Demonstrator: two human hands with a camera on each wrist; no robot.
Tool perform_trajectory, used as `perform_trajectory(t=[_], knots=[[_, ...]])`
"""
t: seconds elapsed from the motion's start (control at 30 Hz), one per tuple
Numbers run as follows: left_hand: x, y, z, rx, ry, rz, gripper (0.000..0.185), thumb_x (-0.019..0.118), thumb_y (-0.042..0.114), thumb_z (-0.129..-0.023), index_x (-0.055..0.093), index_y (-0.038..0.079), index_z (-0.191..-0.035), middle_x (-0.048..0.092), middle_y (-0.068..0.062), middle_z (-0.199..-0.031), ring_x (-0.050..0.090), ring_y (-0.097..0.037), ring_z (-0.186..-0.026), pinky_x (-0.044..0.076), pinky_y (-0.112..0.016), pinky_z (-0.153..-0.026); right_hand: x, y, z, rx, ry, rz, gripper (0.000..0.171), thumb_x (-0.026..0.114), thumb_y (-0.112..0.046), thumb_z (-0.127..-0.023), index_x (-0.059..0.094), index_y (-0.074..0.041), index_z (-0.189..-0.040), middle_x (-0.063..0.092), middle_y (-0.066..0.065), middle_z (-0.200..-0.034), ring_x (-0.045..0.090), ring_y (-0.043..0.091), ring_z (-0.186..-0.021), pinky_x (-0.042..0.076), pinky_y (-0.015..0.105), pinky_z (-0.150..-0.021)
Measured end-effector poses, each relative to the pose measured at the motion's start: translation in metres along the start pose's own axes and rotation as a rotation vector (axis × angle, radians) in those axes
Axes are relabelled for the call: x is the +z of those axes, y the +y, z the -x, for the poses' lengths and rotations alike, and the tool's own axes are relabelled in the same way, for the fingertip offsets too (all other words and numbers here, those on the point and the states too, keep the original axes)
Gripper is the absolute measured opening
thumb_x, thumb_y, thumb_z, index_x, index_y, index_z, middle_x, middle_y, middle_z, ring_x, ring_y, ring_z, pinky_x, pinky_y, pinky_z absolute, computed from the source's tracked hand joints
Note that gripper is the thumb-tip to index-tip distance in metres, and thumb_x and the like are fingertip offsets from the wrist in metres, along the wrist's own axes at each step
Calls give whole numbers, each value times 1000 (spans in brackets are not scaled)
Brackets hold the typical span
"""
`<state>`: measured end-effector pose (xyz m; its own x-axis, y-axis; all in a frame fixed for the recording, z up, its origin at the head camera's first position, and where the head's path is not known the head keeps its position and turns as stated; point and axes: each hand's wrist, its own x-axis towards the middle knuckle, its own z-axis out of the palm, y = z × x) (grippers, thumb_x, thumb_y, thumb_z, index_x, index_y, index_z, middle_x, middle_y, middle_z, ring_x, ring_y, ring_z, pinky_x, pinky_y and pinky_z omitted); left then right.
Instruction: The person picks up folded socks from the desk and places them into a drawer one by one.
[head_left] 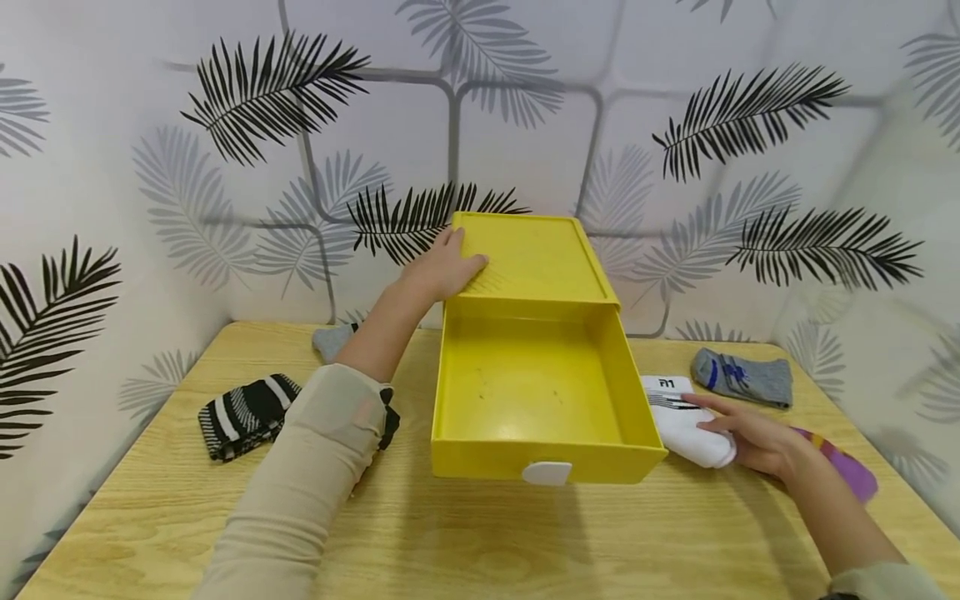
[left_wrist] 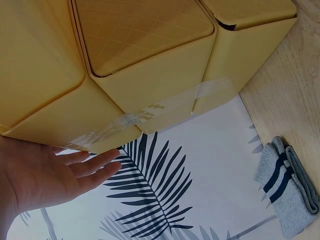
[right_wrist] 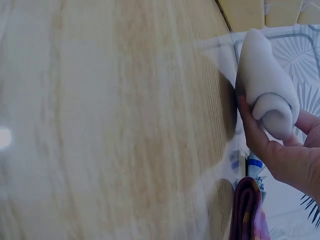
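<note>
White sock | right fingers grip | near right edge, open yellow drawer

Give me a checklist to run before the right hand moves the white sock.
1. Drawer pulled out: ok.
2. White sock held by the right hand: ok.
3. Left hand touching the box: ok.
4. White sock over the drawer: not ok, it is beside it.
5. Box steady: cannot tell from stills.
</note>
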<state>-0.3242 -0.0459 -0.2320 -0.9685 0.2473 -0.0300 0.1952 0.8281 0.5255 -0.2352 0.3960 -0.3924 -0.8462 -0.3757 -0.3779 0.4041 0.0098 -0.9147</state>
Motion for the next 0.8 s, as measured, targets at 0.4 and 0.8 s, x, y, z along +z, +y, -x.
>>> perform_trajectory(t=[0.4,0.8], knots=[[1,0,-2,3,2,-16,70,31,49,-96,3,13,-149,-2,-7,-153,16,-32,-135,23,-50,-102,5,-16,12,-78,-124,-142,53,35,3,-97,62,-38,-116,44,-6,-116,53,18,-95,47,35,-80],[0,1,0,0,-3,-15,70,31,48,-96,3,14,-149,-3,-6,-153,15,-32,-135,22,-50,-103,27,-55,33,-186,-246,-197,54,29,4,-98,58,-33,-125,46,-5,-117,53,19,-95,46,34,-79]])
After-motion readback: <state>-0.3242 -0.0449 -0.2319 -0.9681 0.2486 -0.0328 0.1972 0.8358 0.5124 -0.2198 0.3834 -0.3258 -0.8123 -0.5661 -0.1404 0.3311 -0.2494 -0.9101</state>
